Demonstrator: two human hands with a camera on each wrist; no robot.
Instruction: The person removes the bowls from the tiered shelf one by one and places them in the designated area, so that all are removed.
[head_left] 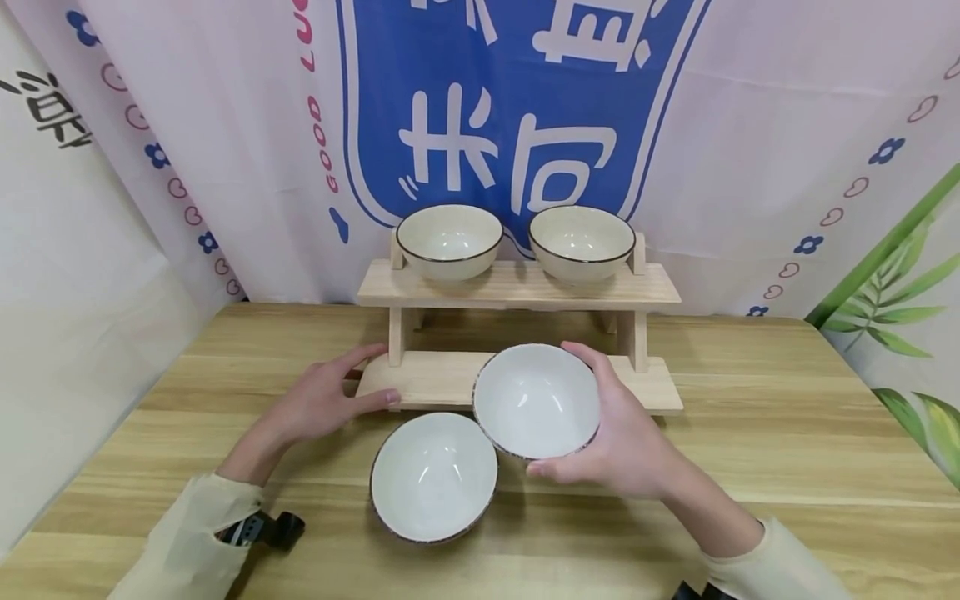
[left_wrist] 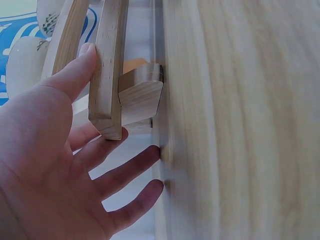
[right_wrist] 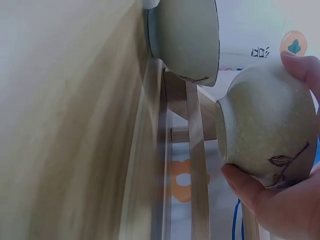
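My right hand [head_left: 626, 433] grips a white bowl [head_left: 536, 400] by its side, thumb at the near rim and fingers at the far side. Tilted toward the head camera, the bowl overlaps the lower board of a two-tier wooden stand [head_left: 431, 375]. In the right wrist view, a brown sprig decorates the outside of this held bowl [right_wrist: 270, 120], and its foot faces the stand. My left hand [head_left: 322, 400] holds the left end of the lower board [left_wrist: 106, 70], thumb on top and fingers around the end. A second bowl [head_left: 433, 479] sits on the table in front of the stand.
Two cream bowls with dark rims, one left [head_left: 450, 242] and one right [head_left: 581, 242], stand on the upper tier. Behind the wood-grain table [head_left: 750, 433] hangs a printed curtain [head_left: 750, 150]. A white wall [head_left: 67, 292] is at the left.
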